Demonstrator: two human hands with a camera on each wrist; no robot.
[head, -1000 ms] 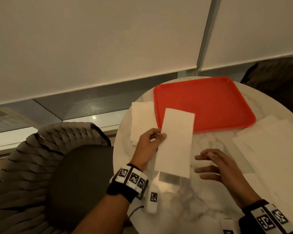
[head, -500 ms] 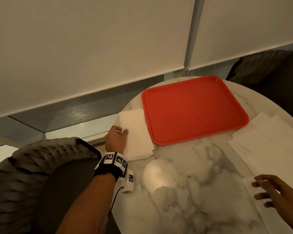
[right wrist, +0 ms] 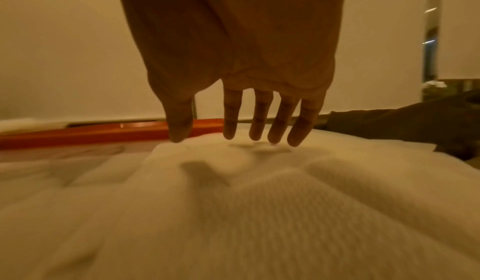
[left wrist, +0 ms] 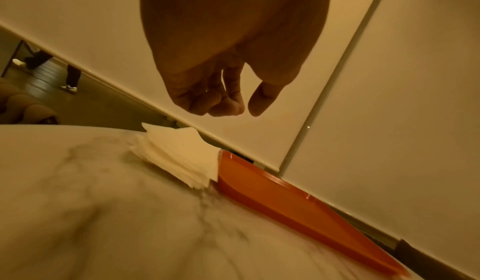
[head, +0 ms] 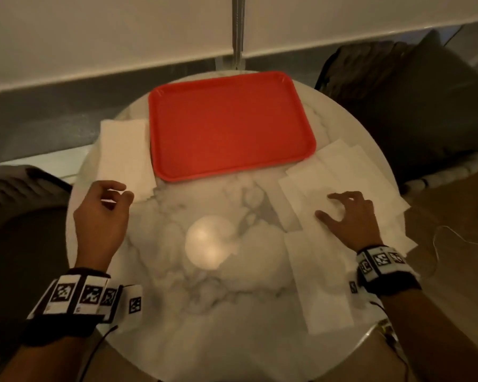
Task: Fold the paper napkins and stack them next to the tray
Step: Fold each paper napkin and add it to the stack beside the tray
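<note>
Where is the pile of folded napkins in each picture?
Head view: the folded napkin stack lies at middle left, against the red tray's left edge, just beyond the left hand.
Left wrist view: the stack sits at centre, below the fingertips, touching the tray's end.
Right wrist view: only a blurred pale strip at the far left edge, probably the stack.
Shared landmark: the red tray, seen in all three.
</note>
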